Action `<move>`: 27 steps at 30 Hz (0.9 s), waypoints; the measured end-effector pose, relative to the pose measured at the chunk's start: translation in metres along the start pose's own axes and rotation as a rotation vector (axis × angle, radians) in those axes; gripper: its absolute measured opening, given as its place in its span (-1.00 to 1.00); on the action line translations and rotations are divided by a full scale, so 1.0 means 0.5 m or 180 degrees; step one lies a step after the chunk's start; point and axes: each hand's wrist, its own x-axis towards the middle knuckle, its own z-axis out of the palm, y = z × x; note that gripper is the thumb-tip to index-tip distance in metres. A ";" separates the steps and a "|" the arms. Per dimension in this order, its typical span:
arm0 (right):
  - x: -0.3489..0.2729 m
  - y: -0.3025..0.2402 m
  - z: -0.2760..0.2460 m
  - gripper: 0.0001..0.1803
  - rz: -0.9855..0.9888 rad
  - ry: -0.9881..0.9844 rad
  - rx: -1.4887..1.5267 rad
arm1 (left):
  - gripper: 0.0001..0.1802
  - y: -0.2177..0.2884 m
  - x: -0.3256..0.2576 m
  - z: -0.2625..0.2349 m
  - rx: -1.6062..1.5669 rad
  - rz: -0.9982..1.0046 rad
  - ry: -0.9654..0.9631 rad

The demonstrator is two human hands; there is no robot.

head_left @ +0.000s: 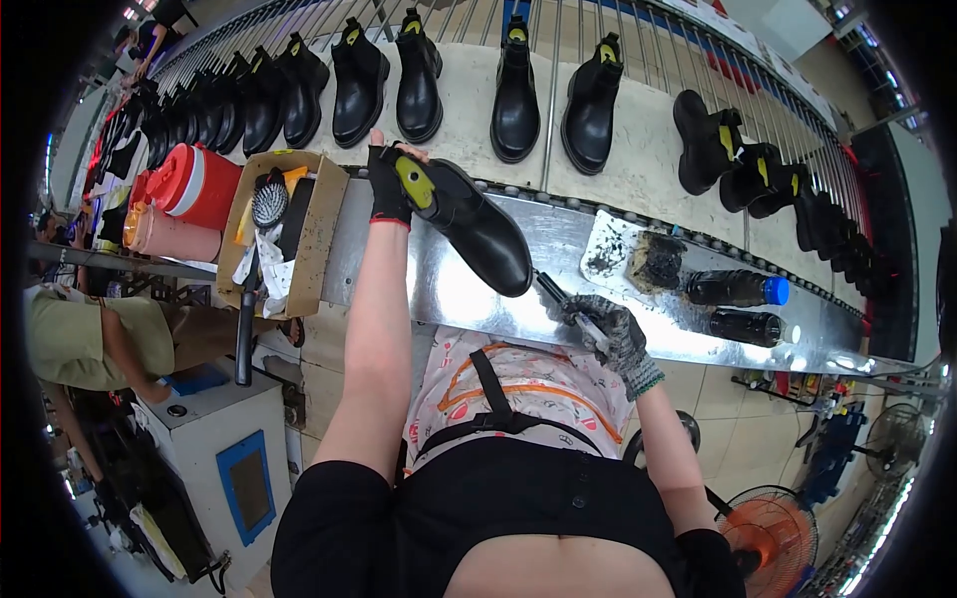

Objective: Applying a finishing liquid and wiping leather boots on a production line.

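A black leather ankle boot [480,237] with a yellow-green insole hangs tilted over the metal ledge, its toe down to the right. My left hand [389,186], in a black glove with bare fingertips, is closed round the boot's top opening. Close to the toe is my right hand [616,341] in a grey knit glove, its fingers wrapped round a slim, black-tipped, pen-like tool [550,287]. The tool's tip points at the toe; I cannot tell whether they touch. Part of its shaft is hidden by the fingers.
Rows of black boots [513,100] stand along a pale conveyor [459,130] beyond the metal ledge [449,299]. A stained white tray [606,249] with a blackened sponge [656,261] and two dark bottles [733,289] lies right. Left are a cardboard box [317,234] of tools and a red jug [204,184].
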 end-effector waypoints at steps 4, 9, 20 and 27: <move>0.014 0.064 0.005 0.09 0.0146 0.0204 0.1718 | -0.26 -0.051 0.014 0.014 0.0971 0.1026 -0.0094; 0.003 0.051 0.013 -0.17 0.0343 0.0382 0.2588 | -0.51 -0.044 0.002 -0.001 0.3144 0.2125 -0.0028; -0.021 0.026 -0.010 -0.04 0.0245 0.1319 0.1133 | -0.33 -0.008 -0.132 0.087 0.4256 0.2164 0.0259; -0.012 0.013 -0.001 -0.26 -0.0207 0.1545 0.0591 | -0.26 -0.012 -0.262 0.144 0.5045 0.2427 0.0434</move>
